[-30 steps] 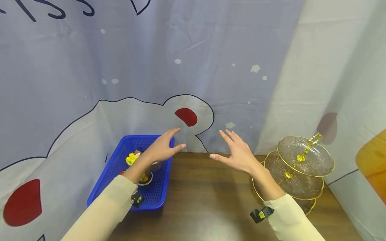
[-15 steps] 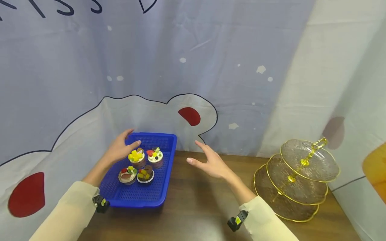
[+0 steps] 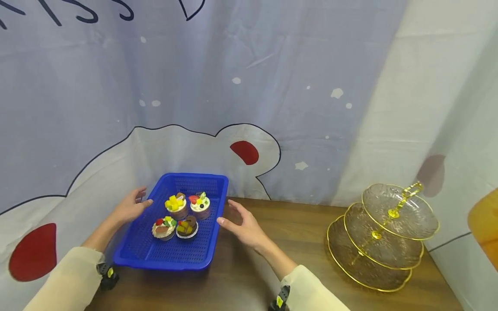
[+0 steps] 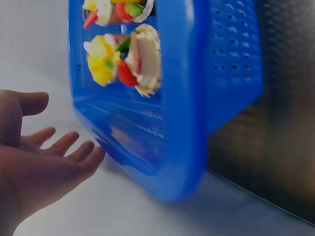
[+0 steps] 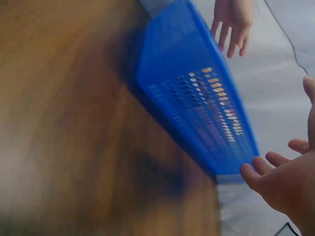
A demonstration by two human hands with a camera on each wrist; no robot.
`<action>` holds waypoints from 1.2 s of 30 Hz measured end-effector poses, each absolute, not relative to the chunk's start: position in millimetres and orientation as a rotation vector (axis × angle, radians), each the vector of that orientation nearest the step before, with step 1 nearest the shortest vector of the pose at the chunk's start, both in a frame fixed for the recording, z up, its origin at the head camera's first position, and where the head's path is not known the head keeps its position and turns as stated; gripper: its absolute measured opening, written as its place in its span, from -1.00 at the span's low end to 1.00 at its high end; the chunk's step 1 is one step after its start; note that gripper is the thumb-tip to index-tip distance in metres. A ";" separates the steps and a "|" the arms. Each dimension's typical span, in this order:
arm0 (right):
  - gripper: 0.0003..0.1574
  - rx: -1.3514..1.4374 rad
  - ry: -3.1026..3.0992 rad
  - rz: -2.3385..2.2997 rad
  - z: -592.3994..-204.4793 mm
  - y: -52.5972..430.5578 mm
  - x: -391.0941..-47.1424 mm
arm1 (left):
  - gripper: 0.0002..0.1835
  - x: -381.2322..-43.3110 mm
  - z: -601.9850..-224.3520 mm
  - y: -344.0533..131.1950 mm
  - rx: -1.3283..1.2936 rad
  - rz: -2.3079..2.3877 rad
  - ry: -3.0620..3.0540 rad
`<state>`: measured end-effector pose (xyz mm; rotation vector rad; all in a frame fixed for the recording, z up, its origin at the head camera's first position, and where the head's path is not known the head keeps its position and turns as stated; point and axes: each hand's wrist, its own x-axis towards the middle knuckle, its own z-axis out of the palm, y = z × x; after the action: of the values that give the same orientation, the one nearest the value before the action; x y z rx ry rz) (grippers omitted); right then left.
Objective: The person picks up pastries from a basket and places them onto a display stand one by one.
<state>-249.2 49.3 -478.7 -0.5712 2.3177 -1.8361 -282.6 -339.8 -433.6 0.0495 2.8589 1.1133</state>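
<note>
Blue basket (image 3: pixel 175 255) of cupcakes (image 3: pixel 180 214) on wooden table (image 3: pixel 272 276), hands spread open either side, holding nothing

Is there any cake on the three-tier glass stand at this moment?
No, all three tiers of the glass stand are bare; the four small cakes sit in the blue basket.

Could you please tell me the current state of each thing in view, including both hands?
Blue basket: flat on the table, holding four cupcakes.
Cupcakes: upright, grouped at the basket's far end.
Left hand: open, at the basket's left rim.
Right hand: open, at the right rim.
Tiered glass stand: empty, leaning.
</note>
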 end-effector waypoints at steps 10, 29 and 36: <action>-0.03 -0.486 2.202 -1.970 -508.6 30.9 -243.9 | -0.33 -273.5 -459.2 -358.7 -0.008 1.289 2.616; -0.12 -0.196 1.697 -2.241 -524.4 4.9 -227.5 | -0.39 -259.6 -481.6 -371.1 -0.259 1.655 2.194; -0.13 -0.195 1.683 -2.246 -524.2 4.8 -229.9 | -0.44 -262.1 -483.1 -374.3 -0.242 1.706 2.157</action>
<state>-229.9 4.8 -524.2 -0.1948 1.6828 -2.2465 -262.1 -374.3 -483.1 -0.2416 2.1572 1.7059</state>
